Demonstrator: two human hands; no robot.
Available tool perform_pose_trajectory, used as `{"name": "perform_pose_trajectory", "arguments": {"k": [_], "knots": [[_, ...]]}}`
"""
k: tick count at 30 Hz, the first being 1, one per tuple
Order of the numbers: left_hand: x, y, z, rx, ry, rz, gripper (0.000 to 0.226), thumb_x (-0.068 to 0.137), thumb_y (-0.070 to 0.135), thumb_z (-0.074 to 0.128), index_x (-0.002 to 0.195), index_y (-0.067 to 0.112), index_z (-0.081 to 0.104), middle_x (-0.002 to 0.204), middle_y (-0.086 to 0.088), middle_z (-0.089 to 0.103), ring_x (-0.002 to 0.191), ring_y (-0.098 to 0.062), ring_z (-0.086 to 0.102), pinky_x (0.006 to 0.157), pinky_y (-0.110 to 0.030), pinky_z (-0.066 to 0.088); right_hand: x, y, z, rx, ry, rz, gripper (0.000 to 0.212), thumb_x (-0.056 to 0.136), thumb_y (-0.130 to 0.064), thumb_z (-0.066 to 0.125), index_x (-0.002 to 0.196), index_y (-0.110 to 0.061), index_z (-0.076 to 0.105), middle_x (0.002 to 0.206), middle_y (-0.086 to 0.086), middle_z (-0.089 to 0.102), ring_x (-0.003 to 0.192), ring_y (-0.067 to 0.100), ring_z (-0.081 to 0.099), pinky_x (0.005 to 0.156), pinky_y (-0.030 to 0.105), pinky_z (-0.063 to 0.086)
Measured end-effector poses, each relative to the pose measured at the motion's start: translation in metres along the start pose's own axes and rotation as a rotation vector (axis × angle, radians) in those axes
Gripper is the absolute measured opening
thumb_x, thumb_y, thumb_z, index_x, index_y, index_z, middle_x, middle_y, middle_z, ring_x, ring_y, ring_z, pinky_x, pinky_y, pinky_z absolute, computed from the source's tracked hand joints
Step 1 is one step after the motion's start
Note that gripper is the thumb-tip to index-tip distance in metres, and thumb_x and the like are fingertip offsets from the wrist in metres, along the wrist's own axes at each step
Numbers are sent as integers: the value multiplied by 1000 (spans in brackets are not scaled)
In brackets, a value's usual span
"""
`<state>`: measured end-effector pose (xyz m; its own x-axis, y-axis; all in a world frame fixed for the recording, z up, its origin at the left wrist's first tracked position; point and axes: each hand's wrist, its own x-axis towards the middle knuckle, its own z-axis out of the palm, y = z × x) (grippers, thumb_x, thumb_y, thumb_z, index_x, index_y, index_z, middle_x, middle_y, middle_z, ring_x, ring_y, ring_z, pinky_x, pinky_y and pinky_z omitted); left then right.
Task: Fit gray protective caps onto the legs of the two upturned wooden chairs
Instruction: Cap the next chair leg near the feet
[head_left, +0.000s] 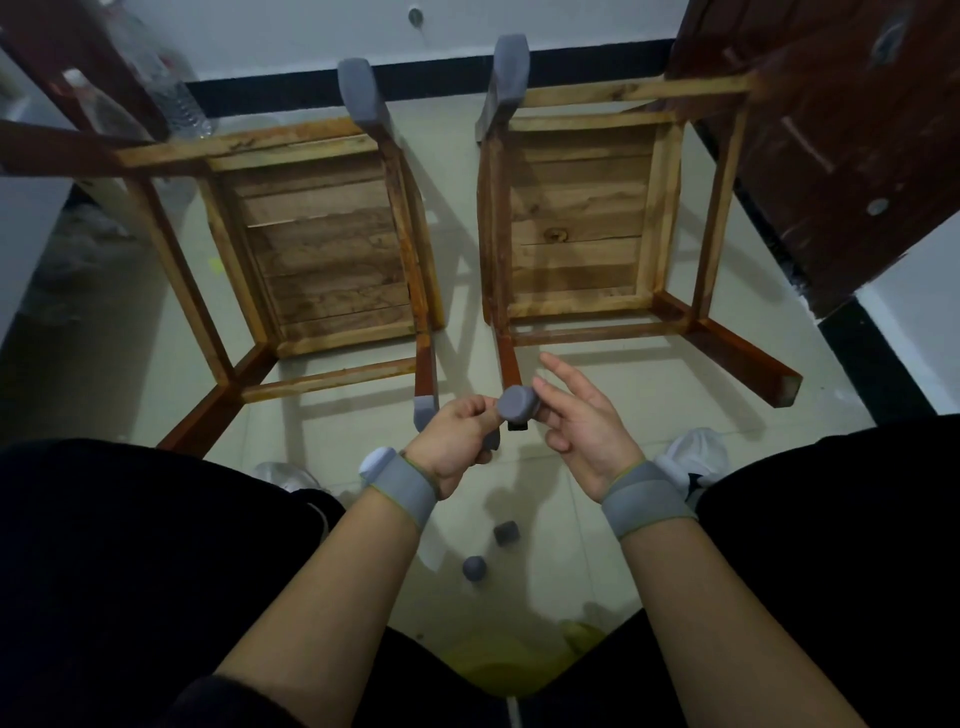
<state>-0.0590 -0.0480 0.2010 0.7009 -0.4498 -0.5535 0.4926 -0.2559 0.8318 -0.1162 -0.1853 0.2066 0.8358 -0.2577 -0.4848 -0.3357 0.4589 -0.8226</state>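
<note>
Two upturned wooden chairs stand side by side on the floor, the left chair (317, 244) and the right chair (576, 218). Gray caps cover the far inner leg of each, one at the left (361, 93) and one at the right (509, 67). Another gray cap (423, 410) sits on the left chair's near inner leg. My left hand (457, 441) and my right hand (582, 426) both pinch a gray cap (517, 402) over the top of the right chair's near inner leg (506, 364). Two loose caps lie on the floor between my knees, one squarish (506, 532) and one round (474, 568).
The right chair's near outer leg (779, 384) is bare wood. A dark wooden door (831, 130) stands at the right, a plastic bottle (171, 88) at the far left. My black-trousered knees (156, 545) flank the hands, with a white shoe (696, 457) beside them.
</note>
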Motion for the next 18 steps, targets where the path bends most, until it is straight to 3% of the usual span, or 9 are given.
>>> {"name": "perform_pose_trajectory", "arguments": {"k": [7,9,12,18], "knots": [[0,-4,4,-138,35,-25,15,100,14,47,100,6,59,69,-6,41,61,-16,37,57,-27,35,1,6,-4,104,-19,66,42,97,-13,48,137,-26,46,109,13,68,81,15,67,36,16,25],[-1,-4,5,-171,16,-24,16,100,14,47,91,9,59,66,-5,40,59,-15,36,55,-26,34,2,8,-2,248,-24,101,42,98,-11,44,139,-21,43,100,10,63,65,9,57,36,15,24],[-3,-4,9,-166,13,-31,20,100,14,46,84,10,57,65,-5,37,56,-14,34,51,-25,32,4,13,0,441,6,143,47,98,-12,45,144,-17,36,95,10,53,59,10,35,37,15,26],[-2,-11,7,-260,53,-73,13,100,10,46,92,6,55,69,-6,35,58,-15,30,44,-21,26,5,17,2,255,62,196,50,98,-12,46,146,-17,32,96,11,62,59,12,47,36,17,24]]}}
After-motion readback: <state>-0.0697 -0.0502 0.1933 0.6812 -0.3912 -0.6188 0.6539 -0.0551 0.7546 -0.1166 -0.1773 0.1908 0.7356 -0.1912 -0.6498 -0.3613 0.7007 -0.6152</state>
